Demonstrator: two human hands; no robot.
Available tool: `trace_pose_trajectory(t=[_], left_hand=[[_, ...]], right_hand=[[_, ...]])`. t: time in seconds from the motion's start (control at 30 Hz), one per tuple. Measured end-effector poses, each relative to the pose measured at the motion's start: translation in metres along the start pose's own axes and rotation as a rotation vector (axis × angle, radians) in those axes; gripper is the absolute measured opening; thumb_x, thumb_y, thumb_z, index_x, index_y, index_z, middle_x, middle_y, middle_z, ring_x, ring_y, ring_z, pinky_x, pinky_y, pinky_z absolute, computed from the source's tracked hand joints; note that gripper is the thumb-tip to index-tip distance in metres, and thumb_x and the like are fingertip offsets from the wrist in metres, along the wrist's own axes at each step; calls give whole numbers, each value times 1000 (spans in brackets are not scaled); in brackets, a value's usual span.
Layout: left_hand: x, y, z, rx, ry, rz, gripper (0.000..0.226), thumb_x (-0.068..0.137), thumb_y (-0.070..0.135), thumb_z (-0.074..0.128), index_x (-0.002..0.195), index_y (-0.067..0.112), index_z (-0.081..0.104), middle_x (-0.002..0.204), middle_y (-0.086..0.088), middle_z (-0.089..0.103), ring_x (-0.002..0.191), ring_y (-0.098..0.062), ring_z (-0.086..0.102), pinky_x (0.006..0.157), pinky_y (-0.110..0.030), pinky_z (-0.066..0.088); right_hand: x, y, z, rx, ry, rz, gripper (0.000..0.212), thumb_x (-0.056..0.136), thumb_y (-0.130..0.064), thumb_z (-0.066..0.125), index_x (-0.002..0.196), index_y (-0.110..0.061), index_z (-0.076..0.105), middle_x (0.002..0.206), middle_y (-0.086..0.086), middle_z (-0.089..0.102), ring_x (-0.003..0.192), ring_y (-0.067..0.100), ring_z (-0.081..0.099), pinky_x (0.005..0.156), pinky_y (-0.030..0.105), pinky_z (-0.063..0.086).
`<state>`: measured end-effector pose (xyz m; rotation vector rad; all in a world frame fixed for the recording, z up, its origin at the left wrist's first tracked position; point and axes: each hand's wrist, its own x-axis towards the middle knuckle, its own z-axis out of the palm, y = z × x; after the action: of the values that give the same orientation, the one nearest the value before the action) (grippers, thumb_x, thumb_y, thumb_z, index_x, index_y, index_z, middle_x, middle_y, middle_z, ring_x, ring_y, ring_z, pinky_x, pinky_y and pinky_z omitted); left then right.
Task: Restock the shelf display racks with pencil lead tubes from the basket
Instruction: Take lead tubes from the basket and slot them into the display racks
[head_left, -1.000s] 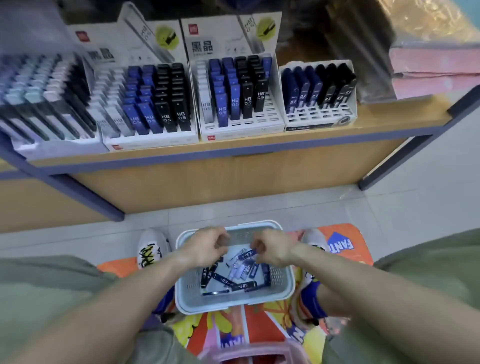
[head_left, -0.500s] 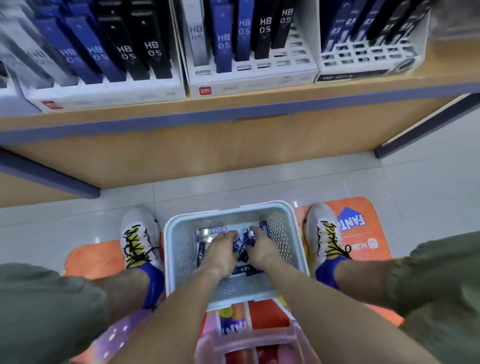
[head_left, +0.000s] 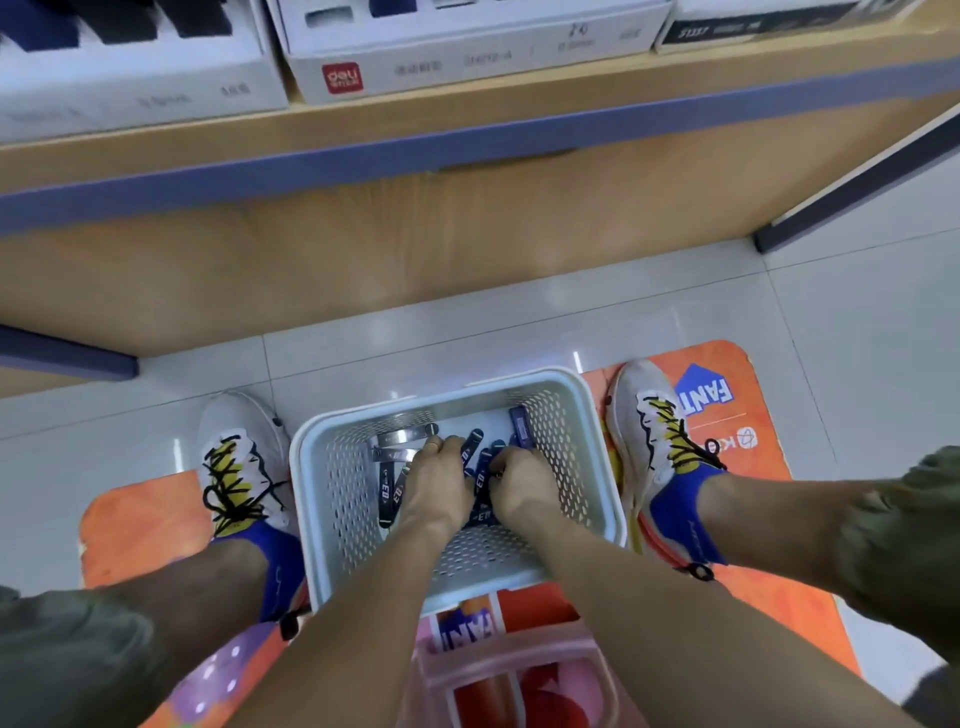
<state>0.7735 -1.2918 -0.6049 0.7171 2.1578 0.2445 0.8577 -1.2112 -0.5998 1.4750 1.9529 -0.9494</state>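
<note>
1. Nearest me, a pink plastic container (head_left: 511, 675) sits at the bottom edge, touching the near wall of the basket, on the orange floor mat (head_left: 737, 618).
2. My left hand (head_left: 439, 486) is down inside the white perforated basket (head_left: 597, 415), fingers curled onto the pile of pencil lead tubes (head_left: 387, 493); whether it actually grips one I cannot tell, since the fingertips are buried among them.
3. My right hand (head_left: 524, 483) lies just beside the left, almost touching it, fingers curled down tight over the tubes; its hold is hidden too.
4. The tubes are dark blue and black, lying loose and crossed on the basket floor. One purple-blue tube (head_left: 519, 426) leans against the far right wall. Some silvery grey tubes (head_left: 397, 441) lie at the far left. My hands cover much of the heap, so I cannot count them.
5. My two sneakers flank the basket: the left sneaker (head_left: 236, 467) and the right sneaker (head_left: 657, 431), each just beside a side wall.
6. Beyond lie pale floor tiles (head_left: 467, 332), then the wooden shelf (head_left: 363, 260) with its blue edge.
7. On the shelf stand three display racks, only their front bases showing; the middle rack (head_left: 467, 57) bears a red logo.
</note>
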Motion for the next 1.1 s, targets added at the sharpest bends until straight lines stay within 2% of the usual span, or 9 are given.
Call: trace_pose_trajectory(t=[0.27, 0.43, 0.57, 0.67, 0.73, 0.83, 0.93, 1.0, 1.1], left_hand=[[9, 6, 9, -116, -29, -130, 48, 94, 23, 72, 137, 13, 54, 134, -9, 54, 126, -28, 54, 110, -38, 44], [13, 4, 14, -234, -40, -192, 34, 94, 19, 70, 127, 17, 62, 127, -7, 61, 115, -23, 62, 105, -35, 49], [14, -2, 13, -393, -6, -263, 24, 91, 17, 74, 114, 18, 67, 108, 2, 69, 99, -18, 66, 92, -37, 57], [12, -3, 14, -441, 23, -252, 16, 89, 10, 74, 100, 20, 70, 101, 2, 72, 92, -13, 67, 89, -27, 55], [11, 0, 17, -487, 24, -265, 20, 88, 5, 73, 94, 23, 69, 97, 3, 73, 89, -12, 68, 89, -28, 57], [12, 3, 18, -543, 19, -314, 23, 88, 10, 76, 105, 23, 68, 93, 9, 71, 93, -14, 69, 95, -35, 56], [15, 3, 17, -563, 0, -327, 24, 91, 11, 74, 113, 17, 69, 97, 6, 72, 95, -15, 69, 97, -32, 55], [17, 3, 16, -592, 1, -335, 20, 91, 10, 73, 110, 17, 71, 101, 4, 73, 95, -14, 68, 95, -30, 55], [19, 4, 14, -652, -14, -343, 15, 92, 10, 73, 105, 19, 72, 101, 4, 73, 94, -14, 68, 81, -24, 57]], right_hand=[[2, 1, 9, 337, 109, 298, 30, 93, -13, 65, 123, -9, 60, 123, 14, 67, 115, 30, 64, 98, 30, 49], [4, 3, 6, 425, 86, 363, 27, 92, -16, 70, 118, -6, 66, 120, 15, 70, 111, 31, 66, 90, 29, 49], [5, 1, 10, 481, 61, 369, 27, 88, -16, 75, 114, -10, 71, 112, 10, 74, 104, 27, 69, 87, 27, 50], [5, -2, 16, 524, 63, 340, 12, 84, -15, 77, 95, -19, 73, 100, 2, 74, 99, 23, 70, 83, 22, 48], [4, -5, 16, 551, 76, 351, 13, 82, -15, 79, 90, -21, 70, 97, 1, 73, 94, 22, 69, 81, 20, 45], [7, -4, 13, 569, 87, 381, 25, 82, -14, 81, 100, -19, 64, 97, 1, 68, 94, 22, 66, 86, 24, 48], [11, 0, 12, 608, 67, 381, 36, 82, -16, 82, 113, -14, 65, 106, 4, 71, 101, 24, 68, 96, 32, 53], [14, 1, 14, 652, 57, 385, 34, 80, -16, 83, 110, -12, 68, 104, 6, 74, 98, 25, 70, 96, 36, 55], [19, 4, 18, 763, 21, 389, 25, 80, -10, 82, 102, -11, 71, 94, 7, 76, 89, 28, 73, 91, 43, 59]])
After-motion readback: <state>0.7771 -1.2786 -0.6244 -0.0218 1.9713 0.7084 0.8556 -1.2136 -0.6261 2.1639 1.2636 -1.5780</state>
